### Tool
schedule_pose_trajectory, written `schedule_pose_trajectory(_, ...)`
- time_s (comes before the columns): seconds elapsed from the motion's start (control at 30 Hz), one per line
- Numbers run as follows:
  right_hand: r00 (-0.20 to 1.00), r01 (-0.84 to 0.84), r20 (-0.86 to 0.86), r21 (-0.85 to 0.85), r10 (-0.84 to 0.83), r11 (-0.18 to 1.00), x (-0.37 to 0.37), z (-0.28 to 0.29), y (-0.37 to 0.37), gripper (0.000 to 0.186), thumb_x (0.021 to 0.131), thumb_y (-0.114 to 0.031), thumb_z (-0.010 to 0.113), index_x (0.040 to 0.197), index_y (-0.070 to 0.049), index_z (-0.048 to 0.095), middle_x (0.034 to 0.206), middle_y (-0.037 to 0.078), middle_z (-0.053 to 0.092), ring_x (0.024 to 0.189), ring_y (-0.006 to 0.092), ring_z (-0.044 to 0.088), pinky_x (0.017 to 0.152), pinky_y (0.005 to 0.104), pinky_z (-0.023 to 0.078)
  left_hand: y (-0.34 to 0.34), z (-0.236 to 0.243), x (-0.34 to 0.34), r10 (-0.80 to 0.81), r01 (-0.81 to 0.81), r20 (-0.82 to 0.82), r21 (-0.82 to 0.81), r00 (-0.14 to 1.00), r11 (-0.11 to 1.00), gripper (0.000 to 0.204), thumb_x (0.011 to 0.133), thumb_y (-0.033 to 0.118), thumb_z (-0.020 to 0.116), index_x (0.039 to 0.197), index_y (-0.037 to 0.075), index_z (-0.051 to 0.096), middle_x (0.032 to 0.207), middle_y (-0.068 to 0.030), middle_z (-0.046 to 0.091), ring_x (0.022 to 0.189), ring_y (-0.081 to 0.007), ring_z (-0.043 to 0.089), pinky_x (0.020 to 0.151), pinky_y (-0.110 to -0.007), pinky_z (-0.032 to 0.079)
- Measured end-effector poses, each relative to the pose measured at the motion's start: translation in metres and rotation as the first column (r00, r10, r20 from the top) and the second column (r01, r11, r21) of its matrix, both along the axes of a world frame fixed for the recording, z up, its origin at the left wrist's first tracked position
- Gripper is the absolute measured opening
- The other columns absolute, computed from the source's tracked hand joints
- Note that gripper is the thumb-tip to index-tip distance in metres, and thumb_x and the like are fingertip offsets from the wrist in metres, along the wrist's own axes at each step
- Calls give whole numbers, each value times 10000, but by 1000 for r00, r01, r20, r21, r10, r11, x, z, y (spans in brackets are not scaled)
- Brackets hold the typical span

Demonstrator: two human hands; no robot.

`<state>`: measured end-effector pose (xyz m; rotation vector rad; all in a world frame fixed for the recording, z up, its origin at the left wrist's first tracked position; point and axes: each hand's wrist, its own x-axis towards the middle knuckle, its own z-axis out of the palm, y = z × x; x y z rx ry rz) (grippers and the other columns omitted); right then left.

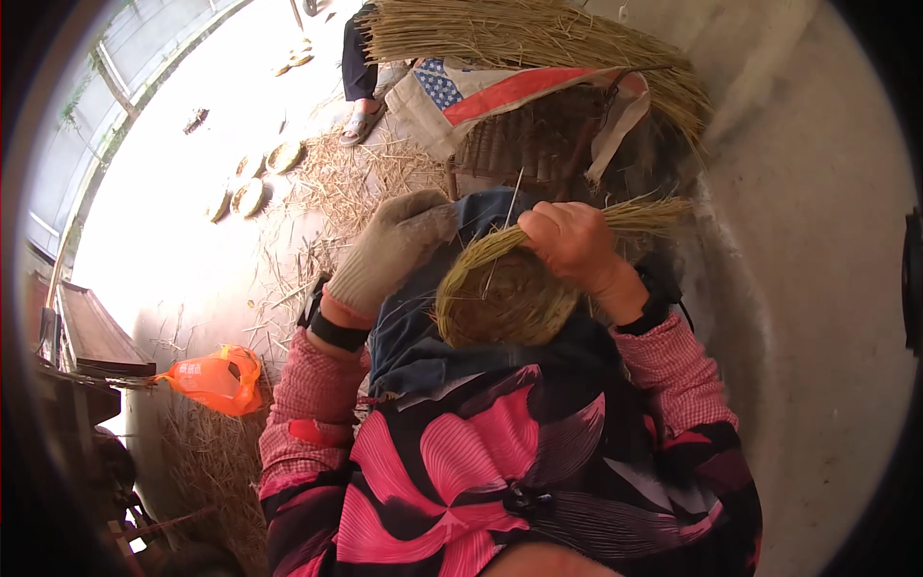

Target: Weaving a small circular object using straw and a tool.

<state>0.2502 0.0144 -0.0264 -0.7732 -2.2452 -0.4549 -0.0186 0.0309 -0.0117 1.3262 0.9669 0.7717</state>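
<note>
A round coiled straw basket [510,306] rests in my lap on blue cloth, its opening facing up. My right hand [572,240] is bare and closed around the straw bundle [644,215] at the basket's far rim; the loose stalks stick out to the right. A thin needle-like metal rod [515,198] stands slanted across the rim just left of that hand. To the left of the basket, my left hand [399,245], in a pale knit glove, is closed with fingers pressed together. What it pinches, if anything, is hidden.
A large straw sheaf [519,37] lies over a striped woven sack [510,91] on a stand ahead. Beyond, another person's sandalled foot [361,123] shows. Several small baskets [250,197] and scattered straw [356,178] cover floor at left, near an orange plastic bag [219,378].
</note>
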Motion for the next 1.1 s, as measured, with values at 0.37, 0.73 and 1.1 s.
schedule_pose_trajectory(0.37, 983, 185, 47, -147, -180, 972, 9, -25, 8, 183, 892, -240, 666, 928, -123, 530, 754, 56, 569, 680, 275, 648, 564, 405, 516, -14, 19, 0, -158, 158, 41, -5, 987, 987, 353, 1024, 263, 596, 1260, 4, 638, 871, -1, 642, 730, -79, 597, 640, -234, 495)
schedule_pose_trajectory(0.73, 975, 218, 11, -258, -223, 941, 11, -29, 6, 209, 939, -298, 661, 938, -122, 548, 786, 78, 616, 706, 310, 663, 576, 423, 524, -67, 3, 66, 277, 676, -898, 441, 343, 591, 679, 914, 140, 591, 1549, 106, 353, 839, -85, 727, 687, -280, 740, 522, -436, 559)
schedule_pose_trajectory(1.1, 951, 297, -17, -231, -309, 926, 7, -34, 3, 394, 891, -473, 685, 829, -109, 547, 762, 70, 624, 676, 290, 661, 558, 404, 515, -62, 7, 64, 306, 659, -860, 510, 409, 552, 137, 887, 183, 663, 994, 125, 727, 884, -90, 715, 801, -273, 751, 617, -388, 580)
